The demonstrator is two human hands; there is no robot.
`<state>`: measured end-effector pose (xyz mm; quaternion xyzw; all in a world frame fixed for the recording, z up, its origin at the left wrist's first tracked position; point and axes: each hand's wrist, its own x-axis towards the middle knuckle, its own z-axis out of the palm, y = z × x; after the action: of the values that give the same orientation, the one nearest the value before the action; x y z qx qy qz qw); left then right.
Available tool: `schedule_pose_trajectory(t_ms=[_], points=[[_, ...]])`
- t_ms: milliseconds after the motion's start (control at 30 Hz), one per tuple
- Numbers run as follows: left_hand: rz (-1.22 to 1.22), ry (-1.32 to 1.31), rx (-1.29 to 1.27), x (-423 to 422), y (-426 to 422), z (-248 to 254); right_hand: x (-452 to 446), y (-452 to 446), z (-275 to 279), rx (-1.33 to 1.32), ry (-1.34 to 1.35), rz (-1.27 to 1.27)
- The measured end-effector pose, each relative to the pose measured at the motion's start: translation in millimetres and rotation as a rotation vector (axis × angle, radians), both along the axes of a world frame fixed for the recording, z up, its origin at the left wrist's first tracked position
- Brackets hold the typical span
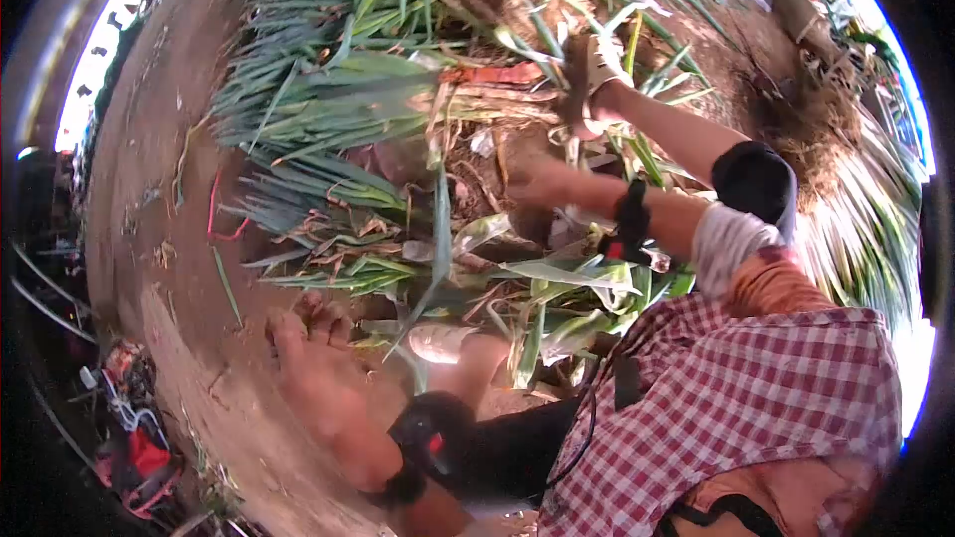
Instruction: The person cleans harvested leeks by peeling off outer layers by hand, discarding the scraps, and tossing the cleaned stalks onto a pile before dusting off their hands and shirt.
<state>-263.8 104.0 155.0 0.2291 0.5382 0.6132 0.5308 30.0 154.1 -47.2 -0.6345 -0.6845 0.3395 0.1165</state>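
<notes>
Since our checked shirt [736,388] bulges so close below us, we do best to lean a little clear of it and see both hands whole. Our left hand [328,388] is over the bare soil [169,259], beyond the near sandal [438,343]; its fingers are slightly bent and a little apart, with nothing seen between them. Whether it touches the soil we cannot tell. Our right hand [557,182] reaches in among the stems between our feet, too blurred for us to tell whether it is clamped on any.

The onions [338,99] lie on the ground there in rough rows, leaf tips to the left, paler stems and dry husks toward the right hand. To handle them well, we judge it best to take hold low on the firm stems, leave the leaves unbent, and comb loose husks aside first. The other sandal [602,65] stands close by the stems, so we should mind it. Out past the leaf tips lie a red string [234,231] and one stray leaf [227,288]; farther off to our right, another heap [875,209] spreads its leaves.
</notes>
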Motion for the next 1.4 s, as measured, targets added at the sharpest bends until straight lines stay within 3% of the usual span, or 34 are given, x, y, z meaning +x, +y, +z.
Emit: schedule_pose_trajectory(t_ms=[33,67,100,200,267,300,367,500,533,567,633,667,733,767,900,1033,1100,1133,1200,1267,1333,1367,1400], points=[[0.000,-0.014,-0.024,-14.2,14.1,-9.1,-30.6,5.1,-34.2,-0.143,0.172,0.074],[0.026,0.101,-0.104,-19.5,19.0,-7.2,-55.0,-2.0,-46.2,-0.075,0.171,0.074],[0.050,0.222,-0.184,-26.2,25.9,-6.9,-81.8,2.9,-45.4,-0.282,0.053,0.090],[0.013,0.325,-0.134,-42.6,19.9,-9.6,-119.5,-13.6,-85.9,-0.246,0.094,0.069],[0.054,0.384,-0.148,-44.9,12.5,-13.2,-124.3,-22.2,-116.3,-0.230,-0.335,-0.068],[0.096,0.440,-0.166,-47.4,9.6,-14.3,-122.2,-25.3,-136.3,-0.256,-0.396,-0.103],[0.052,0.334,-0.184,-57.7,11.4,-13.9,-117.0,-38.2,-160.4,-0.168,-0.477,-0.173],[-0.056,0.097,-0.156,-57.6,23.7,-13.7,-112.4,-26.5,-157.9,-0.484,-0.229,-0.052],[-0.069,0.095,-0.144,-57.6,26.1,-14.9,-109.9,-29.4,-147.8,-0.330,-0.194,0.124],[-0.045,0.104,-0.134,-58.9,27.3,-18.1,-114.5,-20.9,-151.5,-0.419,-0.127,0.058],[-0.038,0.109,-0.107,-61.6,29.1,-21.6,-115.0,-0.9,-102.1,-0.410,0.178,-0.067],[-0.078,0.111,-0.127,-64.8,30.4,-21.9,-114.3,13.5,-78.2,-0.395,0.175,-0.080],[-0.130,0.115,-0.137,-68.5,34.0,-24.5,-110.3,38.6,-33.4,-0.458,0.489,-0.028],[-0.085,0.098,-0.163,-70.1,34.7,-27.6,-110.3,38.7,-14.1,-0.448,0.490,-0.034],[0.027,0.104,-0.098,-71.0,42.6,-28.1,-102.9,12.3,71.1,-0.006,0.584,0.204],[0.109,0.128,-0.060,-68.7,48.5,-21.0,-66.1,-22.4,117.8,-0.193,0.611,0.279],[-0.069,0.343,0.031,-56.2,40.0,-6.0,-57.0,-53.2,115.6,-0.105,0.687,0.246],[-0.057,0.343,0.040,-57.6,37.7,-8.7,-52.4,-63.3,126.3,-0.229,0.660,0.241],[-0.385,0.191,0.346,-74.3,36.6,-24.5,-50.5,-83.6,124.3,-0.356,0.632,0.274],[-0.376,0.333,0.192,-72.8,30.9,-28.9,-50.0,-110.9,93.0,-0.125,0.844,0.314],[-0.481,0.785,0.216,-77.8,41.4,-38.7,-39.0,-117.2,98.8,-0.071,0.718,0.347],[-0.274,0.515,0.036,-71.5,47.7,-36.9,-35.3,-121.0,100.5,-0.082,0.672,0.353],[-0.055,0.177,-0.041,-53.3,-0.7,-70.8,-24.8,-173.1,62.6,-0.025,0.611,0.405]])
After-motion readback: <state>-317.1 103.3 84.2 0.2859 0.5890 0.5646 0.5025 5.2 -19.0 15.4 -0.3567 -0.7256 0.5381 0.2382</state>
